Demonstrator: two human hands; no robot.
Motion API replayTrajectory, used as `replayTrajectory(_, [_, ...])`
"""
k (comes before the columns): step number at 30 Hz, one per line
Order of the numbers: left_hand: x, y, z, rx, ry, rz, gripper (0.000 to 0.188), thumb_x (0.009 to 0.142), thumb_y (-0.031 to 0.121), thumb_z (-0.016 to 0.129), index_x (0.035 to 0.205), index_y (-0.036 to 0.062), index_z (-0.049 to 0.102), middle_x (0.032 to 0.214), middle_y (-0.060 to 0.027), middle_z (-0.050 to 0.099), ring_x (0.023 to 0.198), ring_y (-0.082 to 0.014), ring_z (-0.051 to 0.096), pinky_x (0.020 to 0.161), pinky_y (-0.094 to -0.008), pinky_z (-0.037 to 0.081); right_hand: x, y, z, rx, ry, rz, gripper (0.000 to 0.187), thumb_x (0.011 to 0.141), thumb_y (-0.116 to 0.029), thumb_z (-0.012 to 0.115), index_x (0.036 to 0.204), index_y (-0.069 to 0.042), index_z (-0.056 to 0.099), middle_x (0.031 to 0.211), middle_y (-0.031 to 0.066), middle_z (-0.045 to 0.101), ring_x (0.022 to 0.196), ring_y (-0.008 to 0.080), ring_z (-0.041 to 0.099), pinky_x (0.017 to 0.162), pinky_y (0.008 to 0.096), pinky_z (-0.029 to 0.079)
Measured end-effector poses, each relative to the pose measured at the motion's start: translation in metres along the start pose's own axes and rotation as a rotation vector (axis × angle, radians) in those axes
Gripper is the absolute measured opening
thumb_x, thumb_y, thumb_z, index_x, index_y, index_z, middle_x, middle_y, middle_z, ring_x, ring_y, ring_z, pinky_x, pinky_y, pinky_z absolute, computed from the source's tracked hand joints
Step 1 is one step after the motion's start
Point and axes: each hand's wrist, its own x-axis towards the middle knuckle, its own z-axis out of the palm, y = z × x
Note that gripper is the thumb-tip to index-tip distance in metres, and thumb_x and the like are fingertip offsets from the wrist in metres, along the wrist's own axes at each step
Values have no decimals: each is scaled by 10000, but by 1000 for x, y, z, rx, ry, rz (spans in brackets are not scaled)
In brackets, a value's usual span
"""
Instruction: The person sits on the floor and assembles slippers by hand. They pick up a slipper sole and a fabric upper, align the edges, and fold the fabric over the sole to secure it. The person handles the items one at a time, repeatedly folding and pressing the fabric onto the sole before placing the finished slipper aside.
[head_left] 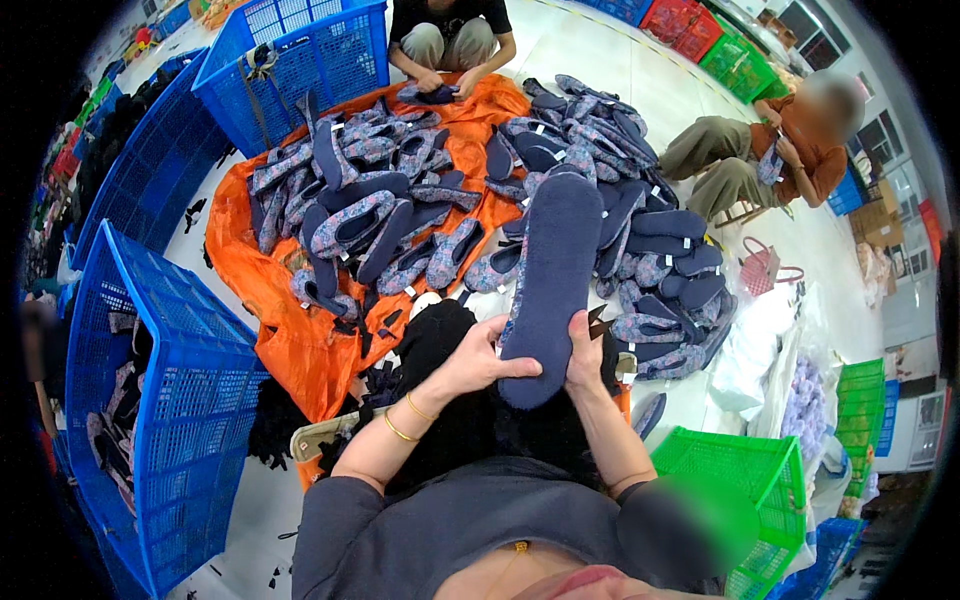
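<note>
A floral slipper is held out before me, its long dark-blue sole facing me and a strip of patterned upper showing along the left edge. My left hand grips it near the lower end, thumb lying across the sole. On the opposite edge, my right hand is closed with the thumb pointing up along the side. A small dark pointed piece sticks out beside the right thumb; I cannot make out what it is. Beyond my hands lies a heap of similar floral slippers, spread over an orange sheet.
Another slipper pile lies to the right. Blue crates stand at the left, a green crate at the near right. One person crouches at the far side handling a slipper; another person sits at the right. A pink bag rests nearby.
</note>
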Motion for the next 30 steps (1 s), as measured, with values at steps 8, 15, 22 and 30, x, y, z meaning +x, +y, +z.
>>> replayTrajectory(8, [35, 58, -29, 570, 46, 632, 368, 767, 55, 733, 1113, 17, 613, 1091, -86, 620, 1041, -239, 583, 945, -351, 436, 45, -16, -60, -1111, -407, -526, 359, 709, -69, 793, 1038, -42, 650, 1023, 89, 669, 840, 252, 645, 756, 313, 508])
replayTrajectory(15, [27, 23, -11, 858, 203, 761, 305, 724, 53, 721, 1017, 51, 638, 1101, -91, 668, 1050, -283, 618, 931, -387, 453, 35, -58, -46, -371, -497, -212, 323, 974, -160, 526, 1205, 64, 548, 1190, 134, 604, 688, 111, 589, 651, 233, 488])
replayTrajectory(22, [-2, -5, 19, 903, 401, 623, 333, 694, 8, 696, 1017, 57, 631, 1104, -94, 670, 1043, -296, 619, 892, -383, 498, 24, -35, -52, -376, -566, -102, 346, 831, -43, 705, 1146, 31, 582, 1170, 128, 565, 1058, 192, 573, 897, 309, 465])
replayTrajectory(30, [-25, -26, 20, 1000, 268, 422, 589, 664, 62, 748, 1209, 44, 525, 1263, -131, 567, 1179, -307, 524, 979, -402, 443, 10, -22, -37, -510, -427, -164, 114, 896, -110, 658, 912, 1, 680, 863, 72, 676, 833, 160, 621, 783, 277, 480])
